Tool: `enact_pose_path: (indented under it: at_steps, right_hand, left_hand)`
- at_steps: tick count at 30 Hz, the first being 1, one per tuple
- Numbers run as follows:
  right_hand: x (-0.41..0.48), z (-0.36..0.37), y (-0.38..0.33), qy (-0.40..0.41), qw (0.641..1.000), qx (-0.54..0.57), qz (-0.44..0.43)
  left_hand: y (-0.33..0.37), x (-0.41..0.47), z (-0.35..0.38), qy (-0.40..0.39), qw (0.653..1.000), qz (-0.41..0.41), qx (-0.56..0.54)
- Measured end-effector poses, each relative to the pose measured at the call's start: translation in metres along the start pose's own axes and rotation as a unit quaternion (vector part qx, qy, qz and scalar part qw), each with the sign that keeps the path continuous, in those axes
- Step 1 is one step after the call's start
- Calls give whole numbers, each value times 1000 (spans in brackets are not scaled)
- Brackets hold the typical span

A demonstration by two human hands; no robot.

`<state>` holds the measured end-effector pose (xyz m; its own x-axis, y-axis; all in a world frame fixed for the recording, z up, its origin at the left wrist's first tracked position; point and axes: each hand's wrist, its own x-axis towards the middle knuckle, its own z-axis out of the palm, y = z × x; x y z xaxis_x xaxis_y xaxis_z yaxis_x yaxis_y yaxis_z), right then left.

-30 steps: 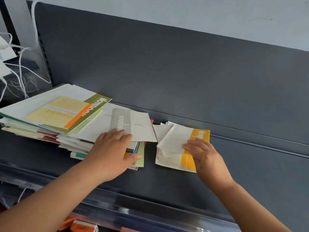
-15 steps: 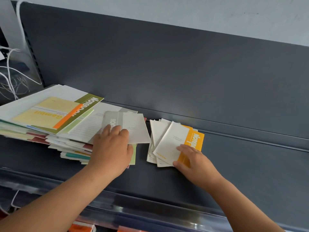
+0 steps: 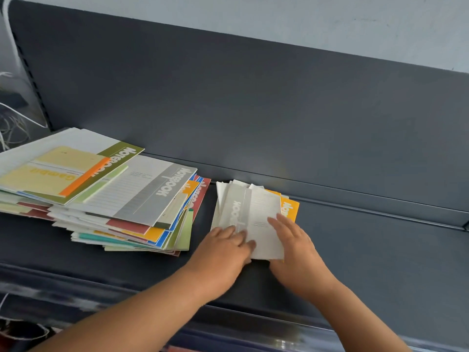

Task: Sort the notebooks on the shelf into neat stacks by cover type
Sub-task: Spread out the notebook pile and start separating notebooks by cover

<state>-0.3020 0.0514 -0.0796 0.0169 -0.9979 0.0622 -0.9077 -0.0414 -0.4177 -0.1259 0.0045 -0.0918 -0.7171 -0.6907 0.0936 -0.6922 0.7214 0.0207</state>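
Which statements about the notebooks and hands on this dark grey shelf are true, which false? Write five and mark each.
1. A small white notebook with a grey band tops the small right-hand pile. True.
2. The left hand and the right hand both touch that notebook. True.
3. The small pile stands upright on its edge. False: it lies flat on the dark grey shelf.
4. The large olive-banded notebook lies at the bottom of the big left-hand pile. False: it lies near the top, under a yellow notebook.
5. An orange cover peeks out of the small pile. True.
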Motion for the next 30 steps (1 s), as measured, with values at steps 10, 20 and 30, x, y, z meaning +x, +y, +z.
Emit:
enact_pose_path:
  at_steps: [10, 20, 30]
  right_hand:
    - [25, 14, -38, -21, 997, -54, -42]
    - [49, 39, -127, -25, 989, 14, -144]
    - [53, 48, -138, -36, 987, -17, -154]
  left_hand:
    - [-54, -30, -53, 68, 989, -132, -7]
    - [-119, -97, -67, -36, 944, -328, 8]
    - [-121, -104, -64, -39, 950, -309, -15]
